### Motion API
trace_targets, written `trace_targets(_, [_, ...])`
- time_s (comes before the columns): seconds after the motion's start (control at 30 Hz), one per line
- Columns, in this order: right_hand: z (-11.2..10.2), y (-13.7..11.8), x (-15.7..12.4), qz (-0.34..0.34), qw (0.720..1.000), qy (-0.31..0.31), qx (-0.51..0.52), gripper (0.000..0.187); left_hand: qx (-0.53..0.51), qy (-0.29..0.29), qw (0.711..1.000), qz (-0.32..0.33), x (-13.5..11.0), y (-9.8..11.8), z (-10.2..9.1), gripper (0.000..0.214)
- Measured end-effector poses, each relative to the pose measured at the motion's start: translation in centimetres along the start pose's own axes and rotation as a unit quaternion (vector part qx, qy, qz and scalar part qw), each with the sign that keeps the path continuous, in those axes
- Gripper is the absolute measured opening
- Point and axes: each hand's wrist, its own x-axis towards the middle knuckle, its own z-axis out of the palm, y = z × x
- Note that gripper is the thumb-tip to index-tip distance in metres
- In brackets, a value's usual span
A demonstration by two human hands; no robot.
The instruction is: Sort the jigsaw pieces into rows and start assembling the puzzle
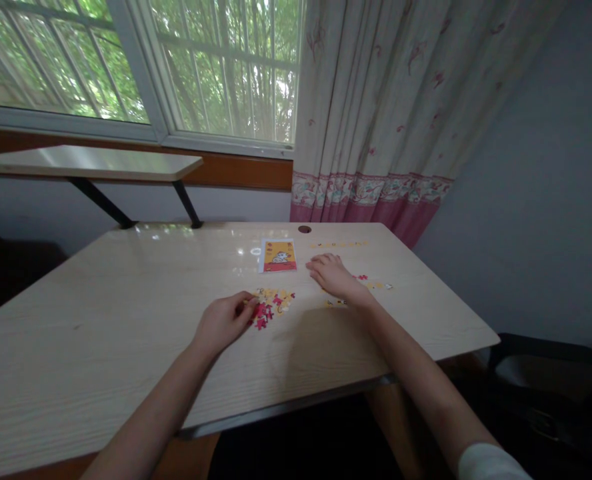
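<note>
My left hand (226, 321) is at the left edge of a loose heap of jigsaw puzzle pieces (276, 300), coloured yellow, red and white. Its thumb and forefinger curl together against the red pieces; whatever may be between them is hidden. Palm down, my right hand (330, 275) reaches over the tabletop with its fingers stretched out. Small groups of separate pieces lie about it, among them red pieces (363, 277) and yellow and white ones (379, 285). Behind the heap lies a picture card (279, 257) showing a white animal on yellow and red.
The wooden desk (126, 320) bears a row of yellow pieces (341, 244) at the back right and a round cable hole (305, 229). A raised shelf (91, 162) stands at the back left. A dark chair (551, 380) is at the right, below a curtain (376, 100).
</note>
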Motion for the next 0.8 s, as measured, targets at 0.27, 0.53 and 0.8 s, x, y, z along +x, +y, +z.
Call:
trace_targets(0.27, [0.5, -8.9, 2.5, -0.136, 0.990, -0.043, 0.023, 0.029, 0.021, 0.026, 0.998, -0.045, 0.2, -0.1, -0.4, 0.033])
trace_targets(0.53, [2.2, -11.1, 2.6, -0.113, 0.993, -0.012, 0.037, 0.025, 0.026, 0.026, 0.999, -0.038, 0.1, -0.2, -0.3, 0.034])
trace_targets(0.8, [3.4, -11.5, 1.9, -0.076, 0.990, 0.031, 0.112, 0.027, 0.003, 0.028, 0.999, -0.020, -0.1, -0.1, 0.0, 0.032])
